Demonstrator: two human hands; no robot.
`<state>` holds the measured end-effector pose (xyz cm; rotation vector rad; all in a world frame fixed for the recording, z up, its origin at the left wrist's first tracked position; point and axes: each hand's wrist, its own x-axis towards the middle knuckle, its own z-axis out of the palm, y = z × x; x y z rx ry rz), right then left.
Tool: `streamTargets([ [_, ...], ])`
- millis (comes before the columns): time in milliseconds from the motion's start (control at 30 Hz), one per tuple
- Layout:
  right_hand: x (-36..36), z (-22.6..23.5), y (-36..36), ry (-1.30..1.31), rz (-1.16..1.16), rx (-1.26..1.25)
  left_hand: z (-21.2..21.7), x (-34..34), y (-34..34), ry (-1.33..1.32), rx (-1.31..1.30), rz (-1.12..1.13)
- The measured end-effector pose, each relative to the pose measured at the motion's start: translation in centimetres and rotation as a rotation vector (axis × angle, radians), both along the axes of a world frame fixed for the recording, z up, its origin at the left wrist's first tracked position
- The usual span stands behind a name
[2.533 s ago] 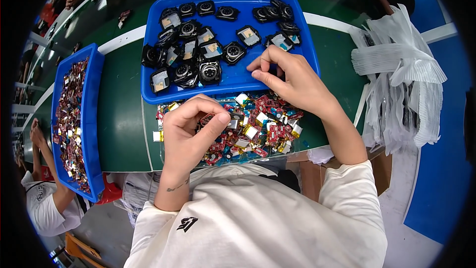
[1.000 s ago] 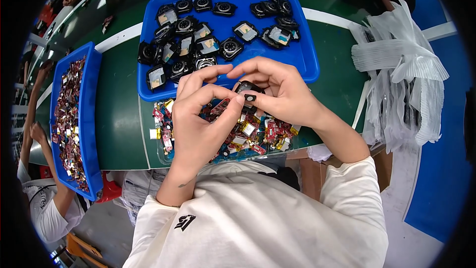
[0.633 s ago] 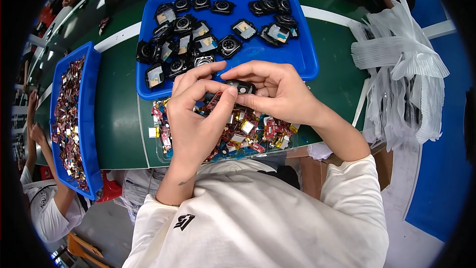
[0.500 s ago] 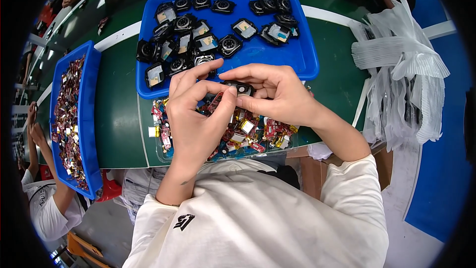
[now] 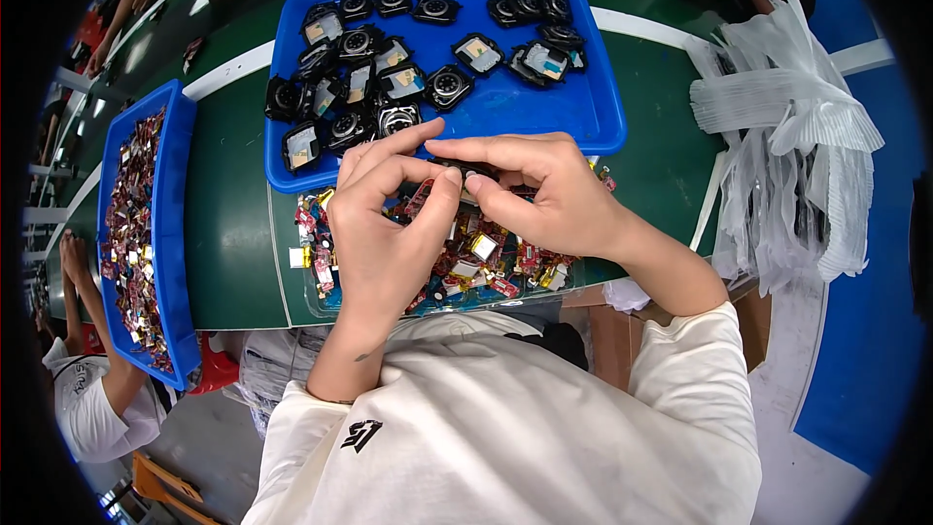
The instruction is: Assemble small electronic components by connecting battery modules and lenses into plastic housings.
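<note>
Both my hands meet over a clear tray (image 5: 317, 297) heaped with small electronic parts, red, yellow and silver. Between them is a small black smartwatch case (image 5: 480, 170), largely covered by my fingers. My right hand (image 5: 559, 190) grips it, with the thumb below and the fingers curled over the far side. Thumb and forefinger of my left hand (image 5: 381, 224) close at the case's left edge, its other fingers reaching forward. A red part (image 5: 420, 198) shows beside the left thumb; whether it is held or lies in the heap, I cannot tell.
Just beyond my hands, a blue tray (image 5: 604, 107) holds several black watch cases (image 5: 449, 87). Another blue tray (image 5: 178, 233) of small parts stands to the left. Stacked translucent plastic trays (image 5: 787, 126) are at the right. Other people (image 5: 92, 399) work at left and far away.
My right thumb has shifted and my fingers have closed over the watch case, hiding more of it. At the left, another person's arms have moved slightly.
</note>
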<state>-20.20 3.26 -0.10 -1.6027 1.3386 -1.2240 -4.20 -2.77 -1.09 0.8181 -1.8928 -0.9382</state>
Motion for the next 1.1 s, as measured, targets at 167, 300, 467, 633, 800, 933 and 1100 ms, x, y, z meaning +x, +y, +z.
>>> streamTargets([
  [167,0.1,-0.1,-0.1,0.075,-0.041,-0.090,0.0,-0.1,0.2,-0.039,-0.072,0.031],
  [300,0.0,0.2,0.0,0.058,-0.092,0.011,0.0,-0.2,0.5,-0.061,-0.131,0.046],
  [467,-0.2,0.1,-0.2,-0.150,-0.127,0.077,0.3,0.5,0.6,0.001,-0.126,0.082],
  [633,-0.2,-0.4,-0.2,-0.244,-0.110,0.012,1.1,0.9,0.8,-0.034,0.004,0.054],
  [800,-0.2,-0.3,-0.1,-0.232,-0.155,0.028,0.5,1.1,0.7,-0.039,0.008,-0.017],
  [933,-0.1,-0.3,0.0,-0.080,-0.189,-0.091,0.9,0.9,1.0,0.218,0.476,-0.141],
  [1100,-0.1,-0.3,-0.1,0.015,-0.182,-0.150,0.5,0.9,0.5,0.278,0.612,-0.182],
])
